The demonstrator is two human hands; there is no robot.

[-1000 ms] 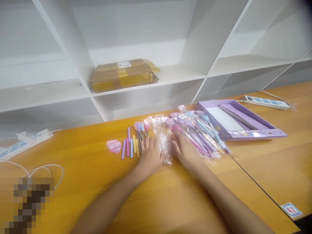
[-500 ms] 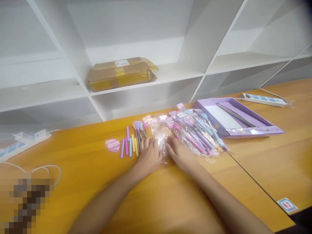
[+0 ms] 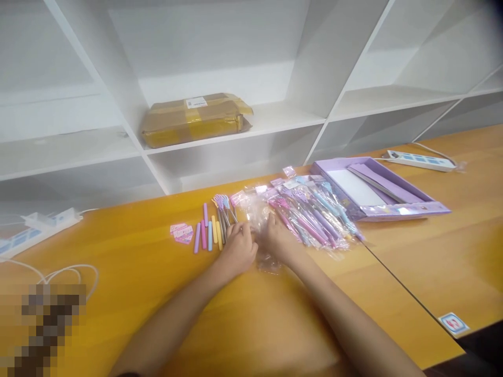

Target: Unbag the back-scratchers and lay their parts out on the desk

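Note:
My left hand [image 3: 238, 249] is closed, its curled fingertips at the left edge of a clear plastic bag [image 3: 257, 209]. Opposite it, my right hand [image 3: 280, 242] pinches the same crinkled plastic; the fingertips are partly hidden. Just left of my left hand lie several metal-shafted sticks with small hand-shaped heads [image 3: 222, 201], their lower ends covered by my fingers. Beside them are short coloured tubes: purple [image 3: 197, 238], pink [image 3: 203, 234], blue [image 3: 210, 236] and yellow [image 3: 219, 235]. Several bagged sticks [image 3: 314, 217] with pink, purple and blue handles lie right of my right hand.
Small pink cards [image 3: 182, 233] lie left of the tubes. A purple open box [image 3: 404, 210] holds a purple panel at the right. Power strips [image 3: 420, 161] sit at both sides. A taped carton [image 3: 194, 120] rests on the white shelf behind the table.
Both hands have gone from spread fingers resting on the plastic to curled, pinching fingers. My right hand has moved slightly left, and the plastic between them has shifted.

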